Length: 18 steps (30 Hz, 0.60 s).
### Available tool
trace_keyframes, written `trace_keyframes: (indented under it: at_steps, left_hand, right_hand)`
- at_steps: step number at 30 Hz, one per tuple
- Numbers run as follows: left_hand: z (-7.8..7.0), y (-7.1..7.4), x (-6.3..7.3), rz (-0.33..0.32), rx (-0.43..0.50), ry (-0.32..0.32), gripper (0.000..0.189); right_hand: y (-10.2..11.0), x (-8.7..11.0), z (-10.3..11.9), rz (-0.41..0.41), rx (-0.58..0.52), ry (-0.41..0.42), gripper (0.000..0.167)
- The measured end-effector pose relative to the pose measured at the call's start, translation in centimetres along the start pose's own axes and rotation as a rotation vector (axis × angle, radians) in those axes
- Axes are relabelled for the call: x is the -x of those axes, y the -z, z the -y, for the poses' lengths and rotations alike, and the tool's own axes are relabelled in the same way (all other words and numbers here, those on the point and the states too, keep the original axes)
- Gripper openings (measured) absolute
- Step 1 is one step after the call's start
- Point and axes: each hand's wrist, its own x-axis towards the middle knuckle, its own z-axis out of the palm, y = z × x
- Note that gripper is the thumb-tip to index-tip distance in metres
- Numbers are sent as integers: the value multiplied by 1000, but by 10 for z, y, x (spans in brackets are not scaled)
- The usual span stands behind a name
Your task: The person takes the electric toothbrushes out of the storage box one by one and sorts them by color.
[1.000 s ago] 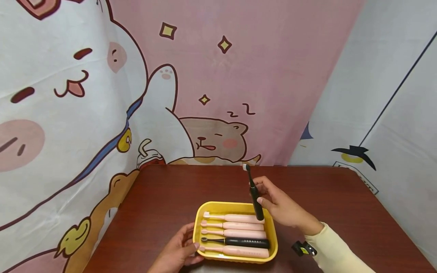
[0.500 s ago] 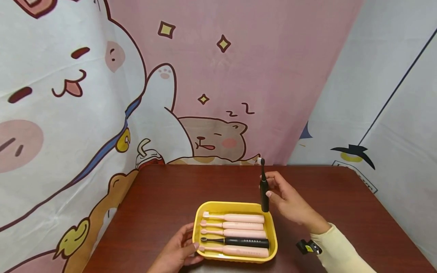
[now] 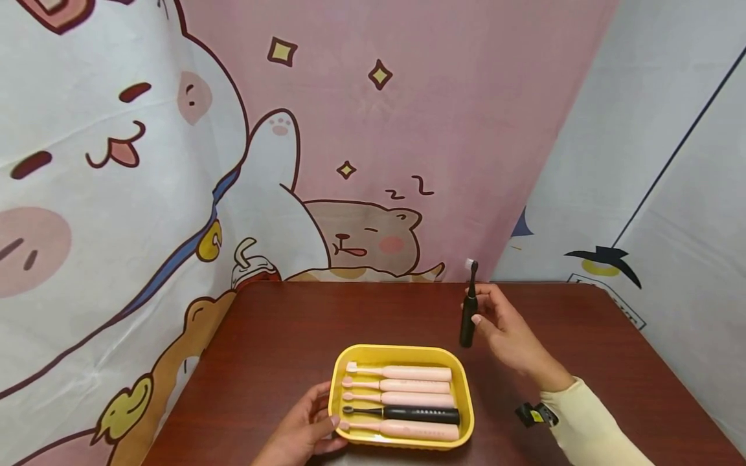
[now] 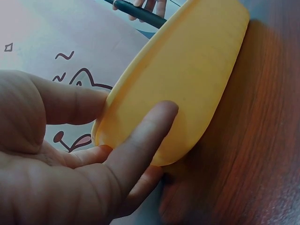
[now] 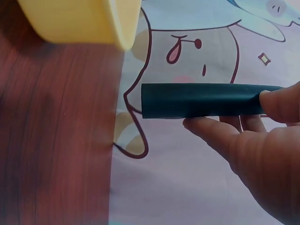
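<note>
My right hand (image 3: 515, 338) holds a black electric toothbrush (image 3: 468, 320) by its handle, near upright with its white bristles at the top, right of and behind a yellow plastic tray (image 3: 402, 351). In the right wrist view the thumb and fingers pinch the handle (image 5: 187, 100), its flat base pointing at the tray's side. My left hand (image 3: 307, 421) grips the tray's left end, thumb at the rim and fingers against the outer wall (image 4: 187, 84). Inside the tray lie several pink electric toothbrushes (image 3: 416, 373) and one black toothbrush (image 3: 419, 413), side by side, heads to the left.
The tray stands on a reddish-brown wooden table (image 3: 280, 336), near its front edge. A cartoon-printed cloth (image 3: 454, 129) hangs right behind the table and along its left side. A small black strapped device (image 3: 533, 414) sits at the right sleeve (image 3: 585, 424).
My right hand has moved the black toothbrush right and away from above the tray's right rim, turning it slightly to lean the other way. The left hand and the tray stay in place.
</note>
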Motion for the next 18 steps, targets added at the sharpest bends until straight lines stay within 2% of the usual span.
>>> trace_keyframes:
  at_steps: [11,18]
  left_hand:
    - [0,0,0,15,3,-17,73]
    - [-2,-2,0,-35,-8,23,74]
  right_hand:
    - [9,-16,-31,-77,-32,-13,43]
    - [12,-28,-53,-94,-62,-43,44]
